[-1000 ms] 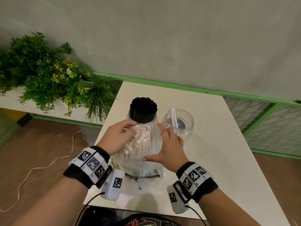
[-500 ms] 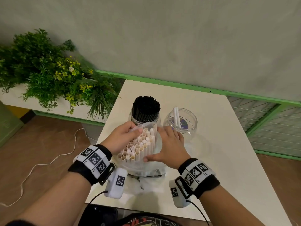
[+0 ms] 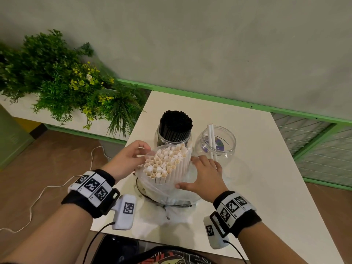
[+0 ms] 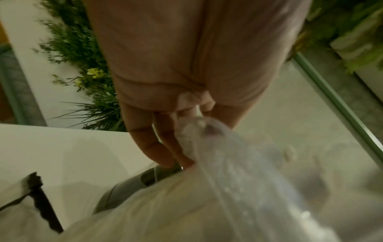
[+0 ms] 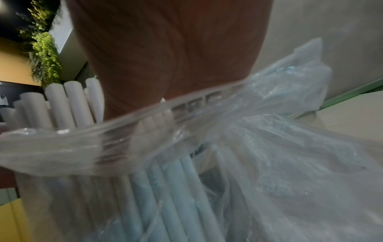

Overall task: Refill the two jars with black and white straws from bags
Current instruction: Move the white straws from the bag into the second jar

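A clear plastic bag (image 3: 163, 189) of white straws (image 3: 167, 162) stands upright on the white table (image 3: 257, 168). My left hand (image 3: 133, 159) pinches the bag's rim on the left; the left wrist view shows the plastic (image 4: 228, 163) caught between my fingers (image 4: 165, 147). My right hand (image 3: 205, 174) cups the bag's right side, its palm (image 5: 165, 57) against the straws (image 5: 68, 104) and bag (image 5: 290, 147). Behind stand a jar packed with black straws (image 3: 175, 128) and a clear jar (image 3: 226, 141) holding two white straws (image 3: 211, 138).
Crumpled plastic with a black strip (image 3: 171, 212) lies under the bag near the table's front edge. Green plants (image 3: 66, 82) fill a planter to the left. A white cable (image 3: 38, 197) runs over the floor. A green rail (image 3: 314, 119) borders the right.
Both hands have worked the bag's rim lower, so the straw tops stick out further. The jars have not moved.
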